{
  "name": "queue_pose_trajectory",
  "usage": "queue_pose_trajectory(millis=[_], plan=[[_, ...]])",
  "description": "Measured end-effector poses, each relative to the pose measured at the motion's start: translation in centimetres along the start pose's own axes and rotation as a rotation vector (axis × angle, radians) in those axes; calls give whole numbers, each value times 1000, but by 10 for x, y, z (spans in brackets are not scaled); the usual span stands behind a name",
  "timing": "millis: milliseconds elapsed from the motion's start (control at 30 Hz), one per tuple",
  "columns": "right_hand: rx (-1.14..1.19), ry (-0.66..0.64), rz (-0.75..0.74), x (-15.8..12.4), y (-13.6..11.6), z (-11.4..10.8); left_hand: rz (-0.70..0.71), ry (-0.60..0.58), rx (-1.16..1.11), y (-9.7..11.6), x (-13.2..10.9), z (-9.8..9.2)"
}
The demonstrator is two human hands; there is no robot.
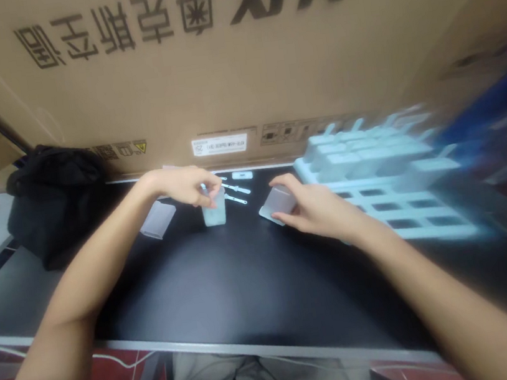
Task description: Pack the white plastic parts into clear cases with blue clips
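My left hand [194, 187] is above an upright translucent popsicle mould cup [215, 213] with light blue inside. Its fingertips are pinched at the cup's top around a small light-blue piece, mostly hidden by the fingers. My right hand [307, 204] has its thumb and fingers around a second translucent mould cup [278, 202], which is tilted with its wide rim toward the lower left. Between the hands, behind the first cup, lie several light-blue popsicle sticks [237, 200] and a small flat light-blue piece [242, 175]. Another translucent cup [158, 220] lies under my left forearm.
At the right stands a light-blue rack [410, 234] with square holes, its back rows filled with cups [362, 156] with sticks. A black bag [55, 205] is at the left. A large cardboard box [219, 81] stands behind the black table [229, 288].
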State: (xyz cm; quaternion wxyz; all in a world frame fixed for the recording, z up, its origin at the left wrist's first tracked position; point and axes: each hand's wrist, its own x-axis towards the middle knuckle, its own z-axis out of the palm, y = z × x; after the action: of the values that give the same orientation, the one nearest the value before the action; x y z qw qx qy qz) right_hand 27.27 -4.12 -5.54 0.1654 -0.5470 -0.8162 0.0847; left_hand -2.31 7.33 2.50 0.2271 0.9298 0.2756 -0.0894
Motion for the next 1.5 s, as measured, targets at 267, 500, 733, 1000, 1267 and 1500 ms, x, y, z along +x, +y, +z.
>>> queue_pose_trajectory(millis=[267,500,733,1000,1267,1500], plan=[[-9,-1,-6,0,0,0,65,226,-30,15,-3,-6],[-33,2,-19,-2,2,0,5,189,-265,26,5,5],[-9,0,-9,-2,3,-3,-66,-41,-822,11,37,43],[-64,-17,202,-1,8,-4,-73,-67,-978,1,55,67],[-218,131,127,-1,21,10,-48,-39,-500,-1,24,22],[-154,20,-71,-3,18,12,-95,-209,-106,-1,9,11]])
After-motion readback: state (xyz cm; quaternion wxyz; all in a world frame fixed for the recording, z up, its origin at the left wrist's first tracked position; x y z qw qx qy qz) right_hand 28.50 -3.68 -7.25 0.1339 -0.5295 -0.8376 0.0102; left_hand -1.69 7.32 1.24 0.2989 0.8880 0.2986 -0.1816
